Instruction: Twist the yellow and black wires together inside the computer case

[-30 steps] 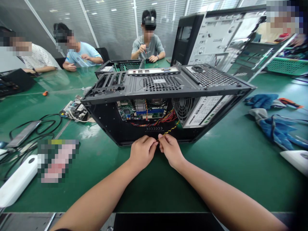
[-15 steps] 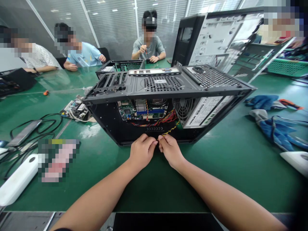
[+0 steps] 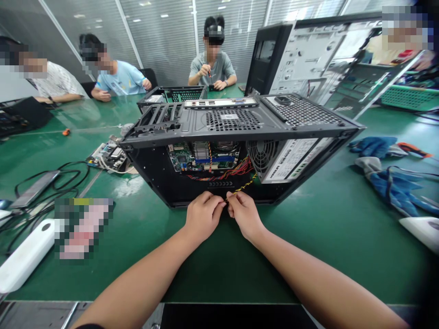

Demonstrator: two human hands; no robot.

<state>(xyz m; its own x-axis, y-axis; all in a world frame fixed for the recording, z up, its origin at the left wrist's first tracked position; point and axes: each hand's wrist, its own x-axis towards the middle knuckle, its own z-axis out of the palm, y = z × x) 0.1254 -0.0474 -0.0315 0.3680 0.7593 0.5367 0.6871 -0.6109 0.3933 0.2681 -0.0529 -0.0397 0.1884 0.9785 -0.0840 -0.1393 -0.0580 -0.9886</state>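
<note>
A black computer case [image 3: 219, 130] lies in front of me with its open side facing me. Inside it are a green motherboard [image 3: 183, 157], a power supply [image 3: 291, 157] with a fan grille, and a bundle of red and orange wires [image 3: 236, 170]. A twisted yellow-and-black cable [image 3: 247, 183] runs from near the power supply to my fingers. My left hand [image 3: 204, 214] pinches the cable's near end at the case's lower edge. Right beside it, my right hand [image 3: 245, 214] is closed on the same cable. The fingers hide the cable's tip.
Another computer case [image 3: 270, 59] stands behind at the right. Blue gloves [image 3: 387, 183] and an orange-handled tool [image 3: 414, 148] lie at the right. A circuit board [image 3: 109, 155], black cables [image 3: 73, 167] and a white device [image 3: 27, 256] are at the left. Several people sit across the table.
Both hands stay at the case's lower edge, still holding the cable. Only a slight shift of the fingers shows, with a little more yellow-and-black cable visible between them.
</note>
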